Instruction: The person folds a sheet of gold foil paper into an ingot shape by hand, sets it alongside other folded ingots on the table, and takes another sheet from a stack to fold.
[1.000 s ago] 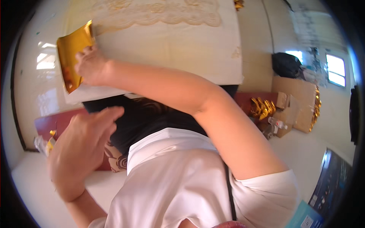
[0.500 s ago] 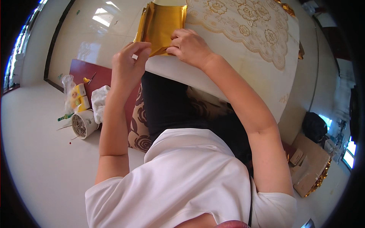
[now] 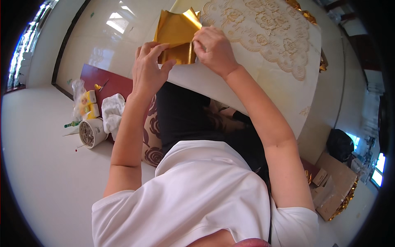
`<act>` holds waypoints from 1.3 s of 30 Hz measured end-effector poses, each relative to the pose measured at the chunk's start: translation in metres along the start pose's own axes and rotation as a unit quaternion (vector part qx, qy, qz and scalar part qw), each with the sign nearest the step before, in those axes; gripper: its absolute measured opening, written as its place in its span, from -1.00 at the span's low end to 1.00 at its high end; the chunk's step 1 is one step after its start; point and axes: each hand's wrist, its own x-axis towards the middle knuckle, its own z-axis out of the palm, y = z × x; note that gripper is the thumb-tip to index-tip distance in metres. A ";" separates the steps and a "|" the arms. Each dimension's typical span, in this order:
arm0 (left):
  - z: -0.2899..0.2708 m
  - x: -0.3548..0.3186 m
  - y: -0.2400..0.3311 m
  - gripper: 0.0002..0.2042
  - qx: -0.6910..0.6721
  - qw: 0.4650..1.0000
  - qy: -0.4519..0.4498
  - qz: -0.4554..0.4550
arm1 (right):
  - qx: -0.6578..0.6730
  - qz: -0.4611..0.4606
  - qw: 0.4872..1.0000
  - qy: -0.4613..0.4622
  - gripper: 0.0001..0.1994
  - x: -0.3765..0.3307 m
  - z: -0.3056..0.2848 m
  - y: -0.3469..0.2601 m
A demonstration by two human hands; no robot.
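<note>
A stack of shiny gold foil sheets [image 3: 179,55] lies at the near left corner of the cloth-covered table. Its top gold sheet [image 3: 177,28] is lifted and bent, its near edge raised off the sheets below. My right hand [image 3: 216,48] pinches this sheet by its right edge, between thumb and curled fingers. At the left edge of the foil is my left hand [image 3: 149,71]. Its fingertips touch the lifted sheet, while the thumb stands apart from them over the near left corner of the stack.
The table's cream cloth [image 3: 263,88] carries an embroidered lace panel [image 3: 267,37]. Left of me, a dark red surface [image 3: 108,84] holds a white cloth [image 3: 112,110], beside a white pot [image 3: 92,132] and a yellow package [image 3: 88,105]. An open cardboard box [image 3: 335,185] stands at right.
The near edge of the top gold sheet has risen and bent away from me. My right hand has moved slightly right with its edge; my left thumb has spread from the fingers.
</note>
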 end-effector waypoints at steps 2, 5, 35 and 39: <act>0.004 0.009 0.008 -0.44 -0.030 0.997 0.063 0.037 | -0.021 -0.028 0.994 0.102 -0.88 0.008 -0.022 -0.002; 0.011 0.031 0.028 -0.32 -0.066 0.982 0.137 0.108 | 0.011 -0.033 0.989 0.143 -0.90 0.015 -0.068 -0.006; 0.109 -0.031 0.084 -0.17 -0.167 0.922 -0.212 0.277 | 0.153 0.558 0.810 0.097 -0.23 -0.188 -0.144 0.013; 0.120 -0.035 0.093 -0.03 -0.182 0.869 -0.315 0.335 | 0.180 0.595 0.776 0.111 -0.24 -0.188 -0.149 0.011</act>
